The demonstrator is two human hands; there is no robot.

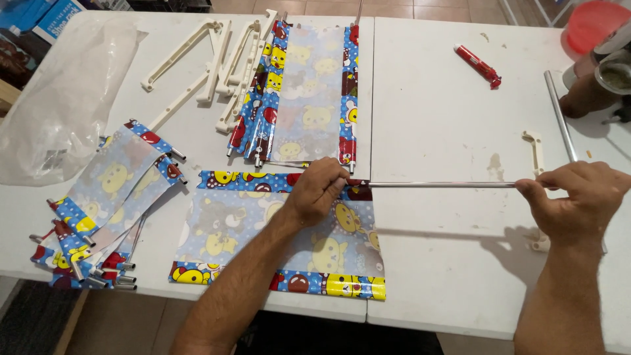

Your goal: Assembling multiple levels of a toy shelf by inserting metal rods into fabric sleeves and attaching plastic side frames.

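white folding table [447, 276]: two panels butted at a centre seam, bore everything below.

clear plastic bag [62, 98]: lay crumpled at the far left corner, contents unclear.

patterned fabric panel [230, 230]: cartoon-print sheet, blue border with red and yellow figures, lay flat at the near edge straddling the seam. soft and limp by the look of it; judged likely to bunch unless pinned down next to its top hem.

second patterned panels [302, 98]: a stack lay lengthwise at the far middle, rod ends showing at the near hem.

finished panels [108, 210]: a fanned pile at the near left, metal rod tips sticking out.

white plastic frame parts [210, 59]: several long slotted pieces lay loose at the far side, just beside the stack.

metal rod [440, 185]: thin, bright, lay level across the right panel, its left end at the top hem of the flat sheet. judged light, stiff and slick; best held near the free end and guided at the hem.

spare metal rod [559, 112]: lay angled at the far right.

left hand [319, 194]: rested on the hem, fingers closed, pinching fabric around the rod's entry.

right hand [582, 197]: fingers curled shut on the rod's right end.

white plastic bracket [536, 148]: small, lay beyond the rod.

red pen-like tool [478, 66]: lay far right, well apart.
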